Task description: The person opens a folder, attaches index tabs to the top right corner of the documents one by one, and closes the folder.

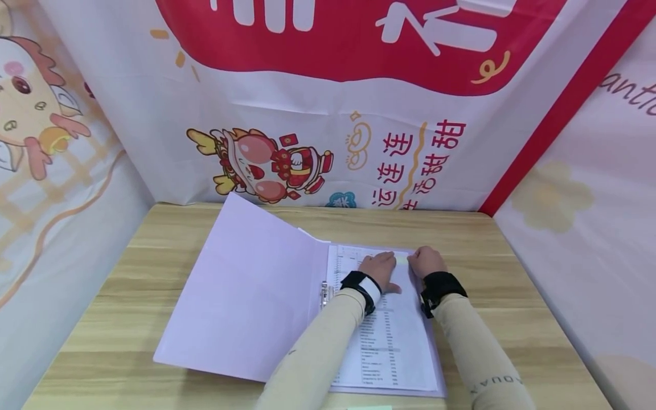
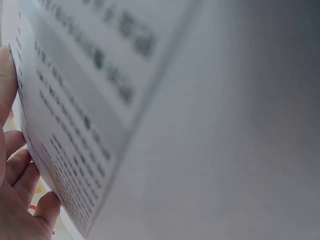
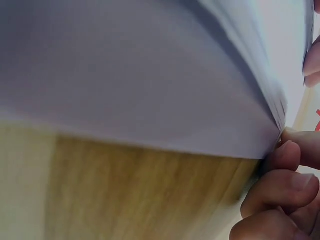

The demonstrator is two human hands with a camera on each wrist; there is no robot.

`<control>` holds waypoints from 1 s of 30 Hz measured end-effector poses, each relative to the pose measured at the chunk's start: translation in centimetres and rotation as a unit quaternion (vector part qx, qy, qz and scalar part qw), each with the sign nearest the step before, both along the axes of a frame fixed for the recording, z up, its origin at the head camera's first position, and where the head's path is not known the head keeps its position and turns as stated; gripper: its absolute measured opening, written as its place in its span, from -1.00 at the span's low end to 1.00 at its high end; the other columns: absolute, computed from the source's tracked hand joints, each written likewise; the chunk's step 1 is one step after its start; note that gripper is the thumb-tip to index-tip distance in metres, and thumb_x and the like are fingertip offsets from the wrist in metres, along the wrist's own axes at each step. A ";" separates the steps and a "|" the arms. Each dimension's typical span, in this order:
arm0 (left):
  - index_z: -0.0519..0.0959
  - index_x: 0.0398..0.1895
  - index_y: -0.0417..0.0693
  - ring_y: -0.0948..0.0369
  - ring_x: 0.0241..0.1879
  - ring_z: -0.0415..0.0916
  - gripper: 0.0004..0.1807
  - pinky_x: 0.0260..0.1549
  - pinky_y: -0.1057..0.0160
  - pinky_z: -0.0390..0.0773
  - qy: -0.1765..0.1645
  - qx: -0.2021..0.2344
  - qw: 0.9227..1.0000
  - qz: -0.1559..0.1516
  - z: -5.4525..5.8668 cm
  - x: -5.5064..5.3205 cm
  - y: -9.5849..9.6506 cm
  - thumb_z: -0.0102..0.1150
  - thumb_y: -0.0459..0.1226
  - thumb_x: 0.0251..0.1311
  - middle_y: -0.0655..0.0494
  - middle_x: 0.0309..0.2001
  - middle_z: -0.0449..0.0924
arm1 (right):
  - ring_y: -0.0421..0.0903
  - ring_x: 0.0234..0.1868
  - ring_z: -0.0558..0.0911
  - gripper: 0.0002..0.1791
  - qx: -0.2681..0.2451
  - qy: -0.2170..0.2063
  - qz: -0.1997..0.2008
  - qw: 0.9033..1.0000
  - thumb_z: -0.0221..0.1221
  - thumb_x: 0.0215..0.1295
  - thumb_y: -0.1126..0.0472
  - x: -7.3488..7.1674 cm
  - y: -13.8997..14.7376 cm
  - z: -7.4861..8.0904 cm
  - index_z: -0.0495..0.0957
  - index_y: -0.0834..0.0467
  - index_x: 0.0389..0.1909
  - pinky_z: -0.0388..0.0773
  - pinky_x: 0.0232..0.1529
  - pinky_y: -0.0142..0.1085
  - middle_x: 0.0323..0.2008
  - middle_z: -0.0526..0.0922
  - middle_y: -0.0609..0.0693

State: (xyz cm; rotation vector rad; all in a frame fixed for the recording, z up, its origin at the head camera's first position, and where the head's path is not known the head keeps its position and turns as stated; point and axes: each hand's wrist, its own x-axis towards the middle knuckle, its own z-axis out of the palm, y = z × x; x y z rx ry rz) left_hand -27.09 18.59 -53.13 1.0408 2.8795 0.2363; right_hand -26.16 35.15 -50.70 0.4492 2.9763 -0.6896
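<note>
A lilac ring binder [image 1: 246, 296] lies spread out on the table, its cover turned to the left. Printed sheets [image 1: 410, 341] fill its right side, next to a metal clip [image 1: 324, 294]. My left hand [image 1: 378, 270] rests flat on the upper part of the sheets, fingers extended and thumb apart. At the upper right edge, my right hand [image 1: 427, 262] has curled fingers and pinches the edge of the sheets; in the right wrist view its thumb and finger [image 3: 287, 155] meet there. A small pale yellow-green patch [image 1: 401, 260] shows on the page between the hands.
The binder lies on a wood-grain table [image 1: 118, 296]. A pale green strip [image 1: 370, 408] shows at the front edge. Printed cloth walls [image 1: 307, 102] enclose the table at the back and both sides.
</note>
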 end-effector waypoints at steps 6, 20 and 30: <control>0.51 0.30 0.01 0.15 0.46 0.26 -0.19 0.33 0.09 0.39 -0.012 0.021 1.000 0.014 0.2 -0.2 -0.3 0.39 0.26 0.08 0.05 0.46 0.37 | 0.04 -0.38 0.57 -0.70 -0.009 -0.009 -0.002 1.000 0.12 0.42 0.15 -0.2 -0.2 0.2 0.53 0.27 -0.47 0.46 -0.34 -0.19 -0.46 0.58 0.10; 0.48 0.37 0.01 0.14 0.43 0.29 -0.28 0.33 0.12 0.39 -0.030 0.033 0.999 0.026 0.9 -0.1 -0.4 0.33 0.15 0.24 0.04 0.42 0.40 | 0.06 -0.33 0.57 -0.72 -0.027 -0.006 0.027 0.999 0.10 0.47 0.14 0.0 0.7 -0.2 0.57 0.30 -0.30 0.47 -0.30 -0.15 -0.37 0.61 0.13; 0.59 0.26 0.11 0.17 0.29 0.44 -0.53 0.19 0.16 0.50 -0.010 0.075 0.996 0.041 3.4 0.7 0.1 0.29 0.01 0.34 0.14 0.29 0.52 | 0.04 -0.38 0.54 -0.64 -0.033 0.014 0.045 0.998 0.06 0.49 0.03 1.5 1.6 0.9 0.57 0.28 -0.30 0.39 -0.41 -0.23 -0.42 0.59 0.10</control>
